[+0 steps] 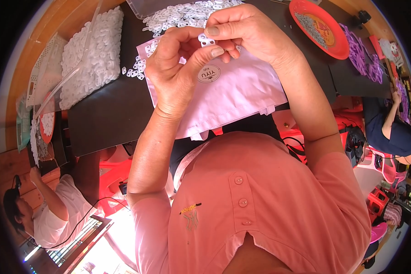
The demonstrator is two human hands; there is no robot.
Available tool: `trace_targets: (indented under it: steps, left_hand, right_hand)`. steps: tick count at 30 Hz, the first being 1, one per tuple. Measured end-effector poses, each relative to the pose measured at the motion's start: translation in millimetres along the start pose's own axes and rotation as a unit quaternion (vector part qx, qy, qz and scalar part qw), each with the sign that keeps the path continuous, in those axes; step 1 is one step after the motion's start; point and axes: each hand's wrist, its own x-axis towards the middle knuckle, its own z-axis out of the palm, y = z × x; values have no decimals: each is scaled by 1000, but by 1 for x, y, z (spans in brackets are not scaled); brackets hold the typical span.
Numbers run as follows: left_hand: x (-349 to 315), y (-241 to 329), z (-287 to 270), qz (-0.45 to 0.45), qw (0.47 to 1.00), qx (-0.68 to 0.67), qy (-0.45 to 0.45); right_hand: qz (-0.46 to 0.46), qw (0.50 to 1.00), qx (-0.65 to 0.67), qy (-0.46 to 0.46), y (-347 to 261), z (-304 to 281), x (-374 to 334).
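Observation:
Both of my hands meet over a pink cloth [237, 98] that lies across the table's front edge and my lap. Between the fingertips is a small white plastic piece with holes [206, 41]. My left hand [176, 68] pinches it from the left and below, thumb extended. From the right, my right hand [258, 36] has its thumb and forefinger at the piece's upper end. The curled fingers hide part of it. Just beyond the hands spreads a heap of similar white pieces [182, 16]; several loose ones [136, 67] lie beside the cloth.
A large block of packed white pieces [93, 59] stands at left on the black table [105, 118]. At far right sits a red plate [341, 43] holding small metal parts [311, 29], near purple straps [363, 55]. Co-workers [61, 205] sit at both sides.

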Motion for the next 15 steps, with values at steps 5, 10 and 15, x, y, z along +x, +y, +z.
trace_targets:
  steps: [5, 10, 15]
  left_hand:
    - [0, -4, 0, 6, 1000, 2, -1]
    - [-1, 0, -4, -2, 1000, 13, -15]
    - [-2, 3, -4, 4, 1000, 26, -2]
  right_hand:
    - [-17, 1000, 9, 3, -1, 1, -1]
    - [-15, 1000, -17, 10, 0, 5, -2]
    - [-18, 999, -28, 14, 3, 7, -2]
